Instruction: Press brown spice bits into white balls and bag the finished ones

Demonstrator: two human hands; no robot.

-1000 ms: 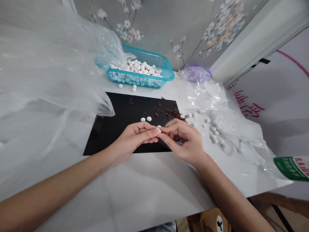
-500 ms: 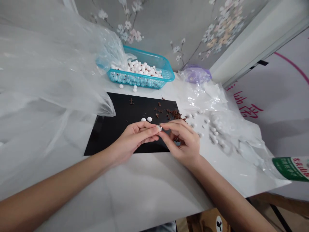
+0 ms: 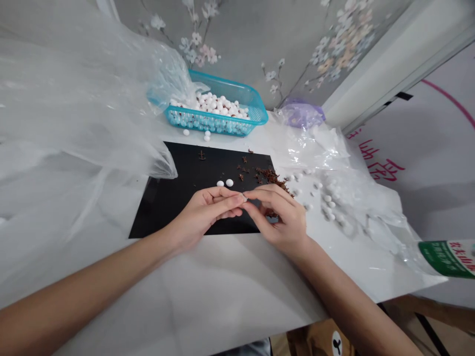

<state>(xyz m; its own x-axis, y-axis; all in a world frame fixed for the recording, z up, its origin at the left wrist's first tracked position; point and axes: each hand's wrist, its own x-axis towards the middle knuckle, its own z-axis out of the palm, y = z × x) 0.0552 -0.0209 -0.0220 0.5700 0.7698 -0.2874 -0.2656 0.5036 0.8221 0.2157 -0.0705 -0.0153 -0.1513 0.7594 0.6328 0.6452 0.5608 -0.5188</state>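
My left hand (image 3: 211,210) is closed, thumb and forefinger pinching a small white ball (image 3: 244,198), most of it hidden by the fingertips. Against its tips meet the thumb and forefinger of my right hand (image 3: 280,212), also closed in a pinch; what lies between them is too small and covered to make out. Both hands are held over the front part of a black mat (image 3: 163,207). Just beyond the fingers, two white balls, one of them here (image 3: 229,183), lie on the mat. Small dark brown pieces are heaped (image 3: 272,178) at its right edge, partly behind my right hand.
A blue basket (image 3: 260,118) full of white balls, some with brown bits, stands by the wall. Clear plastic sheeting (image 3: 92,99) covers the left side. Loose white balls (image 3: 328,199) and a plastic bag (image 3: 371,198) lie rightward, near a green-labelled bottle (image 3: 445,258).
Both hands stay in nearly the same place. The fingertips have closed in slightly around the white ball, so less of it shows now.
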